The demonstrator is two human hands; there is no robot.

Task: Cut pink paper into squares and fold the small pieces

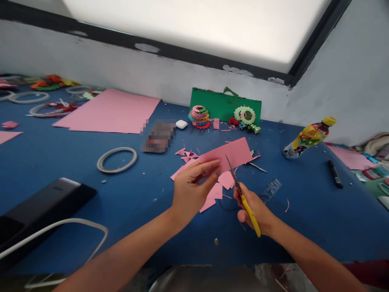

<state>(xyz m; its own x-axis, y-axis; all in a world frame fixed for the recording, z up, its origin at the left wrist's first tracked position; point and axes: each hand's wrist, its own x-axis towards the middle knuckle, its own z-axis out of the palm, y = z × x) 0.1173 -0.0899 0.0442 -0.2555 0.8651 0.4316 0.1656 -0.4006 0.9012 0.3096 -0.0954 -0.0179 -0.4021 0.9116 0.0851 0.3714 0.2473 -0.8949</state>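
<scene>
My left hand (194, 186) pinches a strip of pink paper (237, 152) between thumb and fingers and holds it up over the table. In my right hand (255, 209) is a pair of scissors (246, 207) with a yellow handle. Their blades point up and away, and the tip overlaps the lower edge of the strip in view; whether it touches the paper I cannot tell. Beneath both hands lie several cut pink paper pieces (216, 190) and thin offcuts. Just beyond my right hand is a clear plastic stencil or ruler (271, 190).
On the blue table (136, 227) are large pink sheets (112, 111), a tape roll (117, 160), a black device (48, 215) with a white cable, and a white case (181, 124). Colored paper rings (199, 117) stand by a green card (212, 103). Rightward are a bottle (310, 138) and black marker (334, 174).
</scene>
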